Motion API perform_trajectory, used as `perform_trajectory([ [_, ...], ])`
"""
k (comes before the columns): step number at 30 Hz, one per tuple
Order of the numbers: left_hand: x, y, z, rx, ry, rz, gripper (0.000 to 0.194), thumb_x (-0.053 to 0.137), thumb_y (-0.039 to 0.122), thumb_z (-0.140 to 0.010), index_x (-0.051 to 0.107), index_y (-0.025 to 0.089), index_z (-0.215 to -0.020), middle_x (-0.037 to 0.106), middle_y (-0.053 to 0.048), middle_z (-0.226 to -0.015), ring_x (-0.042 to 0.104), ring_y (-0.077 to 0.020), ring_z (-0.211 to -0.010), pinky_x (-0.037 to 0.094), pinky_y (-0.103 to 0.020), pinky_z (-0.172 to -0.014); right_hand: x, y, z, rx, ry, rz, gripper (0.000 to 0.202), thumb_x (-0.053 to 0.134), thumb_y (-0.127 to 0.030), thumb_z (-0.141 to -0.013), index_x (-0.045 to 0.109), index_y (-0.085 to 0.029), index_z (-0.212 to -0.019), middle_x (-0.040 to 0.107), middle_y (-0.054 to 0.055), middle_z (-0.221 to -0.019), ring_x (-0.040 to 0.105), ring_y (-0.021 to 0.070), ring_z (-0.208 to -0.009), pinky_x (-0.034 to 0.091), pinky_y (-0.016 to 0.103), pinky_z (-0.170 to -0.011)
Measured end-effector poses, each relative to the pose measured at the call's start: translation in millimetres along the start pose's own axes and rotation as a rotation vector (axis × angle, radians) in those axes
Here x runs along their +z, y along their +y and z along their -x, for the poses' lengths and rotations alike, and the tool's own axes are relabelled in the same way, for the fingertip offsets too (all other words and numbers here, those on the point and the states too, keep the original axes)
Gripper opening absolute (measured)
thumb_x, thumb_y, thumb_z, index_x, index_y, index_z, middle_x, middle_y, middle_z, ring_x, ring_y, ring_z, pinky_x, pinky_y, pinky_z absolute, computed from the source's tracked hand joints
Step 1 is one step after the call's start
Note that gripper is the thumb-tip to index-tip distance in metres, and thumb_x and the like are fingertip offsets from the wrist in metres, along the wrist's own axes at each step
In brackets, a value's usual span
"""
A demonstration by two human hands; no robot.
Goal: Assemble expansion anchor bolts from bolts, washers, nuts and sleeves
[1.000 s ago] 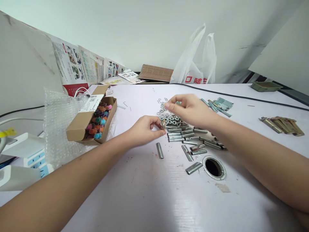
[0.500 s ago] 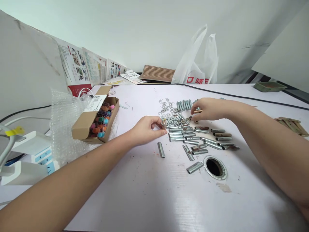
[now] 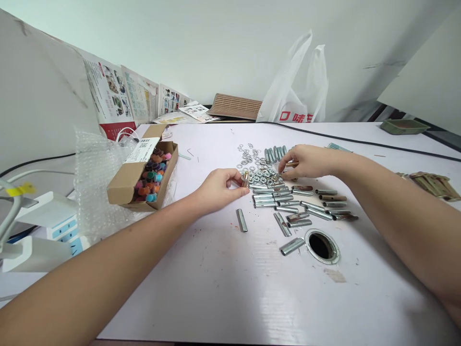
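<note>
My left hand (image 3: 225,189) is closed, pinching a small upright metal piece (image 3: 245,179) with a brass-coloured part and a clear or shiny rim; its exact kind is too small to tell. My right hand (image 3: 304,162) curls over the pile of flanged nuts (image 3: 264,177), its thumb and index fingertips down at the right edge of the pile. Under its curled fingers shows a copper-coloured rod (image 3: 291,164). Flat washers (image 3: 248,156) and thin rings lie behind the nuts. Several metal sleeves (image 3: 264,198) lie in front, and grey cone-ended bolts (image 3: 275,154) stand in a row behind.
An open cardboard box (image 3: 169,178) of colourful caps sits left, beside bubble wrap (image 3: 97,192) and white power strips (image 3: 46,245). A round hole (image 3: 322,246) opens in the table. A black cable (image 3: 345,139), a plastic bag (image 3: 295,96) and a green tray (image 3: 403,127) are behind.
My right hand has shifted slightly left, its fingertips now down at the nuts. My left hand stays in nearly the same place with the small metal piece.
</note>
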State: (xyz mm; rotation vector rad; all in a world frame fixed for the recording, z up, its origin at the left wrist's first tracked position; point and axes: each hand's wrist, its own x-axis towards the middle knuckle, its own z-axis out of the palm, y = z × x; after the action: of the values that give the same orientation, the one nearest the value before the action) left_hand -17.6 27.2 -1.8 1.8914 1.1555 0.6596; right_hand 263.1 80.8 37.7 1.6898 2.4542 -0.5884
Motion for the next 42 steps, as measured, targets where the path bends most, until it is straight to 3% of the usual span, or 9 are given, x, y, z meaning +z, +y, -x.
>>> perform_trajectory([
  [4,0.3,-1,-1,-0.013,-0.018,0.034,0.022,0.071,0.033,-0.075,0.069,0.014,-0.087,0.061,0.001,-0.072,0.044,-0.0072,-0.061,0.034,-0.021,-0.059,-2,-4,3,-0.031,0.015,-0.029,0.024,0.066,-0.04,-0.071,0.074,-0.025,-0.089,0.066,0.002,-0.077,0.058,0.0196,-0.071,0.04,0.03,-0.062],
  [8,-0.4,-2,-2,-0.007,-0.035,0.041,0.022,0.071,0.032,-0.075,0.069,0.014,-0.087,0.061,0.001,-0.072,0.043,-0.0071,-0.06,0.033,-0.021,-0.058,-12,-20,13,0.008,0.172,-0.026,0.016,0.062,-0.037,-0.075,0.07,-0.023,-0.074,0.054,0.0,-0.061,0.046,0.0146,-0.056,0.035,0.03,-0.055],
  [11,-0.7,-2,-2,-0.002,-0.032,0.037,0.022,0.071,0.032,-0.075,0.069,0.014,-0.086,0.061,0.001,-0.071,0.042,-0.007,-0.06,0.032,-0.021,-0.057,-18,-31,19,0.022,0.241,0.007,0.017,0.062,-0.037,-0.077,0.07,-0.023,-0.078,0.052,0.0,-0.059,0.043,0.0142,-0.054,0.034,0.03,-0.052],
  [17,-0.7,-3,-3,0.006,-0.034,0.033,0.023,0.071,0.034,-0.075,0.069,0.014,-0.086,0.058,0.002,-0.069,0.04,-0.0068,-0.058,0.031,-0.021,-0.056,-12,-16,12,-0.011,0.042,0.057,0.029,0.065,-0.046,-0.074,0.074,-0.025,-0.093,0.07,0.004,-0.087,0.062,0.0222,-0.078,0.045,0.033,-0.065],
  [22,-0.2,-3,-3,0.004,-0.037,0.064,0.023,0.071,0.033,-0.075,0.069,0.014,-0.086,0.057,0.002,-0.067,0.04,-0.0066,-0.057,0.032,-0.02,-0.055,-3,-6,3,-0.028,0.04,0.007,0.037,0.063,-0.044,-0.074,0.072,-0.028,-0.107,0.071,0.003,-0.095,0.063,0.0224,-0.083,0.046,0.033,-0.07],
  [29,-0.6,0,-2,-0.01,-0.04,0.065,0.022,0.071,0.031,-0.074,0.069,0.014,-0.086,0.059,0.002,-0.068,0.041,-0.0069,-0.058,0.033,-0.021,-0.056,-2,-9,3,-0.025,0.034,-0.068,0.029,0.064,-0.041,-0.075,0.074,-0.021,-0.092,0.063,0.002,-0.07,0.054,0.017,-0.063,0.039,0.031,-0.059],
  [32,-1.4,4,-1,-0.023,-0.046,0.062,0.02,0.071,0.03,-0.074,0.069,0.013,-0.085,0.062,0.0,-0.072,0.044,-0.0073,-0.06,0.035,-0.021,-0.057,-9,-24,14,-0.079,0.153,-0.249,0.029,0.065,-0.044,-0.077,0.073,-0.02,-0.091,0.049,-0.002,-0.057,0.041,0.0126,-0.052,0.032,0.03,-0.052],
  [37,-2.3,6,-1,-0.006,-0.064,0.059,0.022,0.071,0.032,-0.074,0.069,0.013,-0.085,0.066,-0.001,-0.077,0.048,-0.0084,-0.062,0.038,-0.022,-0.059,-8,-81,35,-0.267,0.369,-0.485,0.028,0.066,-0.042,-0.079,0.072,-0.019,-0.094,0.033,-0.006,-0.049,0.026,0.0082,-0.047,0.023,0.028,-0.05],
  [42,-2.9,1,-3,0.025,-0.053,0.015,0.024,0.072,0.034,-0.074,0.068,0.013,-0.085,0.063,0.0,-0.073,0.045,-0.008,-0.06,0.036,-0.022,-0.057,5,-108,34,-0.409,0.376,-0.353,0.02,0.065,-0.028,-0.077,0.074,-0.015,-0.089,0.043,-0.004,-0.054,0.037,0.0092,-0.054,0.029,0.027,-0.055],
])
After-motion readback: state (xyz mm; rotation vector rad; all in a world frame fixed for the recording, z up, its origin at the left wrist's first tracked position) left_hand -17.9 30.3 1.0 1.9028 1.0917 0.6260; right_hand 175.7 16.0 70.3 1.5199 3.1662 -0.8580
